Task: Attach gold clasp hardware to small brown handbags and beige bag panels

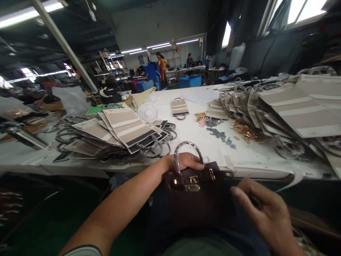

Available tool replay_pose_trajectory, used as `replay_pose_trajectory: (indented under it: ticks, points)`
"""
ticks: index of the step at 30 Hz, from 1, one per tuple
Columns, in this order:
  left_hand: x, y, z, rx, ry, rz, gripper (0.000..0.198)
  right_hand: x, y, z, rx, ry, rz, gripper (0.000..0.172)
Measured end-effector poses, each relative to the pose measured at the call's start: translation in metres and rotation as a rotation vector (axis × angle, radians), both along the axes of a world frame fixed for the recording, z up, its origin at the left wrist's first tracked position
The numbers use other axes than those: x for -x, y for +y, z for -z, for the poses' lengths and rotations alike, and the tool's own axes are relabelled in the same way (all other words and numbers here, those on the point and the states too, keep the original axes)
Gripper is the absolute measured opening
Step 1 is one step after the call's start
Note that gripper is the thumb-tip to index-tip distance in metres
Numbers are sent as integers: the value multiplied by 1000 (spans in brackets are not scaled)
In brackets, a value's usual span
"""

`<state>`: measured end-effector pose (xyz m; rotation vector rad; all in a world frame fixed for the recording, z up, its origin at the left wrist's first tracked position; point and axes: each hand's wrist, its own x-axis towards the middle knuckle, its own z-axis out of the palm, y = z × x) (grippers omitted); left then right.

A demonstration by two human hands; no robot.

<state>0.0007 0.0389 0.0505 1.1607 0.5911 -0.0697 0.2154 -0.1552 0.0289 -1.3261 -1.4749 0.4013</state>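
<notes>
A dark brown handbag (202, 206) with gold clasps and a plastic-wrapped round handle (190, 144) rests against my lap at the table's front edge. My left hand (188, 161) reaches through the handle and holds the bag's top edge, fingers closed on it. To the right of the bag, my right hand (262, 204) hovers apart from it, thumb toward the curled index finger; whether something small is between them is hidden.
Flat beige panels with wrapped handles (128, 128) pile up at left, and a larger pile (301, 106) is at right. Gold pieces (246, 132) and grey pieces (221, 136) lie on the white table (186, 132). A small white fan (148, 112) stands behind the left pile.
</notes>
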Motion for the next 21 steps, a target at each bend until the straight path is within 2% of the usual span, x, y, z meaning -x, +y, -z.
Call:
replay_pose_trajectory:
  ticks: [2, 3, 4, 6, 10, 12, 14, 18, 21]
  points:
    - [-3, 5, 7, -5, 10, -33, 52, 12, -6, 5, -92, -122, -225, 23]
    - [-4, 7, 10, -6, 14, -47, 53, 19, -5, 10, -117, -146, -288, 11]
    - [-5, 8, 12, -7, 14, -52, 53, 25, -3, 17, -136, -156, -303, 11]
    - [-5, 9, 14, -2, 9, -43, 52, 33, 8, 29, -149, -171, -237, 30]
    - [1, 10, 16, -20, -20, -120, 52, 27, 35, 41, -103, -248, -40, 44]
    - [7, 11, 18, -43, 1, -155, 53, 17, 44, 41, -88, -281, 66, 43]
    - [14, 12, 22, -54, 51, -143, 53, 10, 51, 40, -84, -287, 114, 35]
    - [18, 15, 32, -41, 44, -115, 55, 6, 56, 38, -12, -248, 52, 14]
    - [15, 15, 34, -96, 5, -111, 58, 7, 56, 38, 136, -287, 12, 20]
